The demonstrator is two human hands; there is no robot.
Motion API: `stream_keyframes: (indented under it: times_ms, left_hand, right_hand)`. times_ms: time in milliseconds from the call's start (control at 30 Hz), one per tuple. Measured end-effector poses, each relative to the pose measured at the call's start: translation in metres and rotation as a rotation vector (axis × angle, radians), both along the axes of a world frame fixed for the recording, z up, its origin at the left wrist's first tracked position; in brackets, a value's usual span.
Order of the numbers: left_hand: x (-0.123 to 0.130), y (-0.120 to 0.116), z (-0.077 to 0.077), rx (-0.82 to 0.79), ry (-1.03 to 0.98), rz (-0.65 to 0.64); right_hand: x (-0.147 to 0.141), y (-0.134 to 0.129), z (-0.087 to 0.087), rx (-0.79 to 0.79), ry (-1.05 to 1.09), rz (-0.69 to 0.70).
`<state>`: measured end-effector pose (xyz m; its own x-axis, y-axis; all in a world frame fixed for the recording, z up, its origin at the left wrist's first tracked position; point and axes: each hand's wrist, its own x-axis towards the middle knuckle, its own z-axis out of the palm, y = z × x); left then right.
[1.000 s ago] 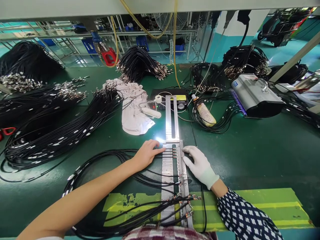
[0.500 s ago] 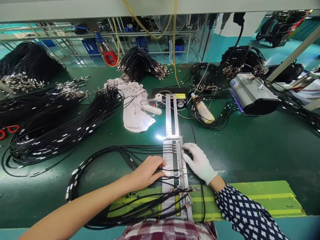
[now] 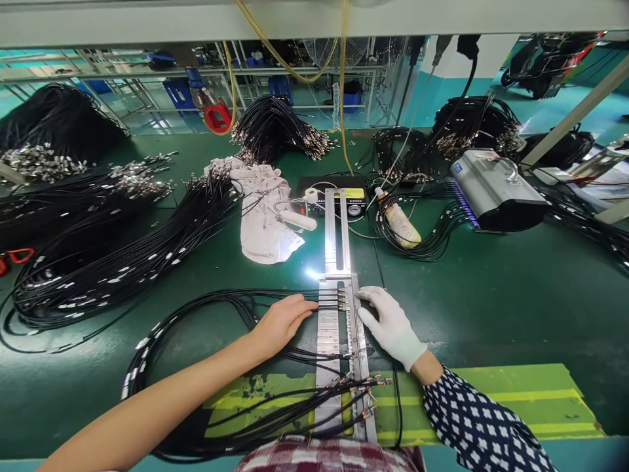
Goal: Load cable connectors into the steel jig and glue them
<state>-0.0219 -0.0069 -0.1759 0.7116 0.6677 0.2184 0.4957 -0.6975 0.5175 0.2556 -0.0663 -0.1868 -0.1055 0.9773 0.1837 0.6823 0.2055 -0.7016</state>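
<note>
The left hand, bare, reached in from the left, its fingers held together and the thumb tip at the near cable of a small group. Whether finger and thumb were pinched on that cable could not be told — the back of the hand covered the fingertips' undersides.

Those black cables lay side by side across the far part of a metal strip, which ran from near to far down the middle of the table. Their metal ends were too small to make out clearly. More cables crossed the strip nearer, overlapping so much that single ones were hard to follow.

The right hand, in a white glove, lay at the strip's right edge, thumb and forefinger apart; its other fingers were mostly hidden.

Checked cloth covered the strip's near end. The strip's far end hid part of a black box and its lettering. At far left, a cable pile was cut off by the picture's edge — so was a red handle nearer by.
</note>
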Motion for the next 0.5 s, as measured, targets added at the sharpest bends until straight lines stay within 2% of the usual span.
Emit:
stream_keyframes:
  times_ms: [200, 500]
  left_hand:
    - [-0.0087, 0.0029, -0.0003, 0.185, 0.122, -0.093]
    - [-0.0049, 0.0081, -0.0005, 0.213, 0.118, -0.168]
  right_hand:
    - [0.0004, 0.0017, -0.0016, 0.008, 0.008, 0.005]
    - [0.0002, 0.002, -0.0004, 0.012, 0.011, 0.005]
